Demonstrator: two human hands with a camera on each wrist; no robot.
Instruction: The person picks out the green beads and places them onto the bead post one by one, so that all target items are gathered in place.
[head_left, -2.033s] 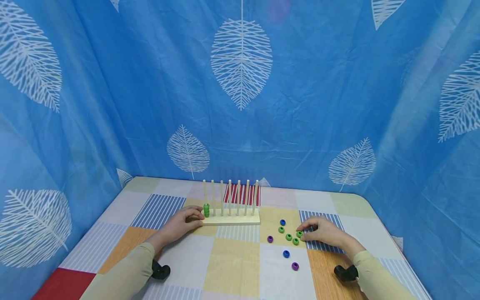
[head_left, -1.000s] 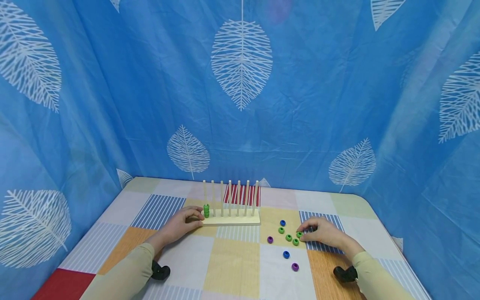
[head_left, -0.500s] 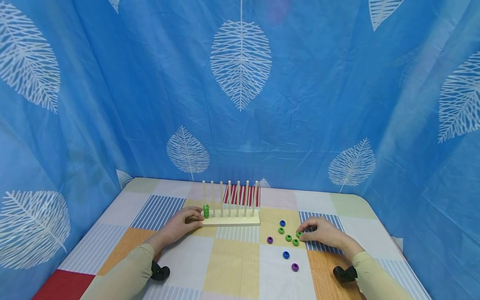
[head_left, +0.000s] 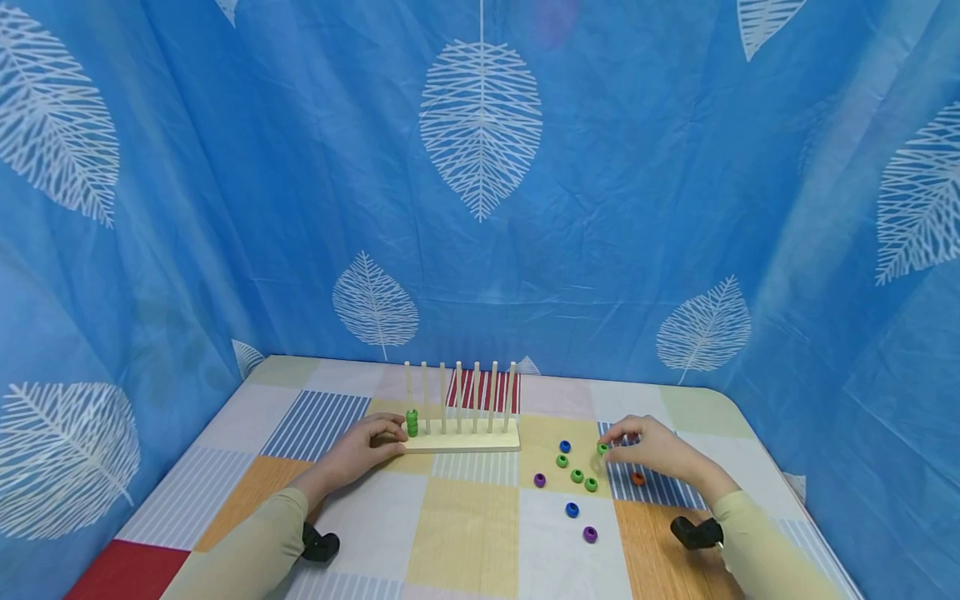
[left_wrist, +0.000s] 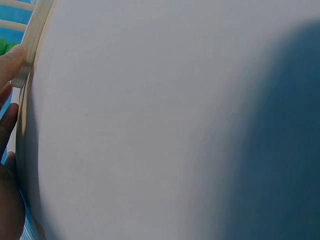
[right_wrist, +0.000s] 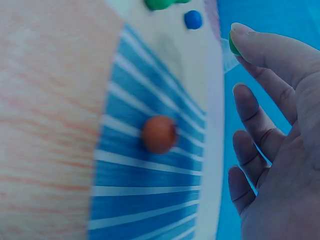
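Observation:
At the left end of a wooden peg stand [head_left: 465, 444], my left hand [head_left: 366, 446] grips the base between thumb and fingers. The stand carries a row of several upright pegs. Green beads [head_left: 412, 423] are stacked on its leftmost peg; the others are bare. My right hand [head_left: 654, 452] pinches a green bead [head_left: 603, 449] between thumb and fingertip, raised above the cloth. In the right wrist view that bead [right_wrist: 233, 46] is mostly hidden by the thumb, and the other fingers are loosely bent. An orange bead [head_left: 637, 478] lies below the right hand.
Loose beads lie between stand and right hand: green ones [head_left: 577, 476], a blue bead [head_left: 565, 447] behind, another blue bead [head_left: 572, 510] in front, and purple beads [head_left: 590, 535]. A patchwork cloth [head_left: 468, 533] covers the table. Blue curtains [head_left: 600, 208] surround it.
The right hand has lifted the rightmost green bead off the cloth and moved slightly up and back, uncovering the orange bead. The left hand and stand have stayed in place.

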